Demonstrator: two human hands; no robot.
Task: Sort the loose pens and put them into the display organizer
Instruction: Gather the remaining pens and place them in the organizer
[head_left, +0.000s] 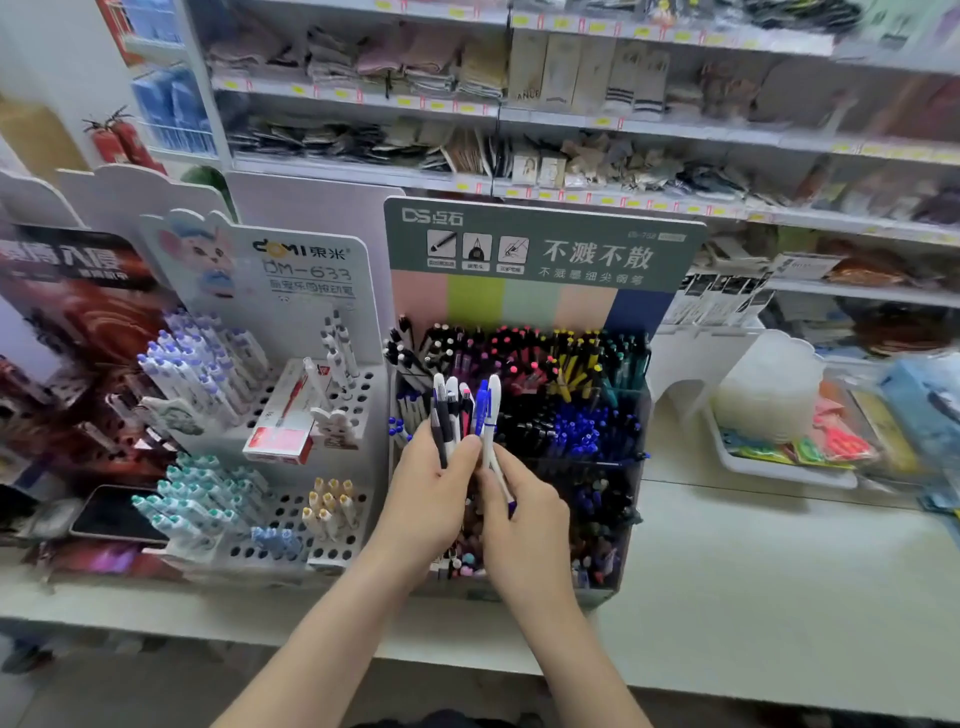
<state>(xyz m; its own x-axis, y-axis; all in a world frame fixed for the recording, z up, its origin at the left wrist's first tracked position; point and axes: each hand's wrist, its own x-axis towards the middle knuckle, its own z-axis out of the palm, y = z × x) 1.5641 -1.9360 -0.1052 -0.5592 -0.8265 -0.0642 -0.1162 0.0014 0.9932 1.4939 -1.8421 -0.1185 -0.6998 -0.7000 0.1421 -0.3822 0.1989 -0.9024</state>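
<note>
Head view: left hand (431, 499) grips a fanned bundle of loose pens (451, 410) before the display organizer (545, 306). Right hand (530, 525) pinches one white-and-blue pen (492, 421). Best drawn straight out, then seated tip-down, probably among the blue pens (587, 431) at 2 o'clock.

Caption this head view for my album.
Left hand grips a bunch of pens; right hand pinches one white pen before the display.

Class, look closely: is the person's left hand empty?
No: the left hand grips a bunch of pens, held upright in front of the display organizer.
</note>
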